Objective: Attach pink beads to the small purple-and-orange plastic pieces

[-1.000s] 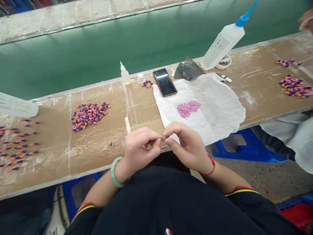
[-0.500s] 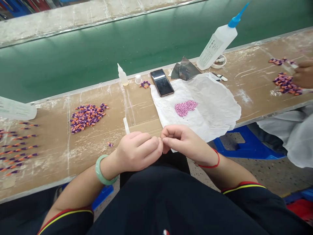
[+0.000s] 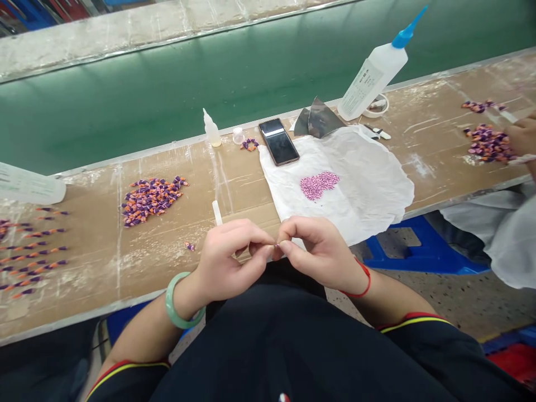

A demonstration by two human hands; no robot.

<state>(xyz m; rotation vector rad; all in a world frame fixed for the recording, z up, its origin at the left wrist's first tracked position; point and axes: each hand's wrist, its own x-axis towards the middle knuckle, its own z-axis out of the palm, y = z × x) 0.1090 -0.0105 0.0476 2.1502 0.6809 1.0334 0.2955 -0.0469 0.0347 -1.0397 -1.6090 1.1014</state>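
My left hand (image 3: 237, 257) and my right hand (image 3: 312, 245) meet fingertip to fingertip at the table's near edge, both pinched. A tiny dark purple-pink piece (image 3: 277, 245) shows between the fingertips; it is too small to name, and the right thumb and finger close on it. What the left fingertips grip is hidden. Just beyond my right hand, a pile of small pink patterned pieces (image 3: 318, 184) lies on a white cloth (image 3: 368, 178). Left of my hands are a single purple-orange piece (image 3: 190, 245) and a heap of similar pieces (image 3: 153, 201).
Along the back stand a small dropper bottle (image 3: 212, 128), its cap (image 3: 238, 135), a ring of pieces (image 3: 250, 144), a phone (image 3: 279, 142) and a large blue-tipped bottle (image 3: 372, 78). Another bottle (image 3: 29, 184) lies left, by rows of pieces (image 3: 36, 259). A co-worker's hand (image 3: 523, 137) is far right.
My left hand has turned, its thumb and forefinger now showing in a pinch. A tiny piece has come into sight between my fingertips. The co-worker's hand has shifted.
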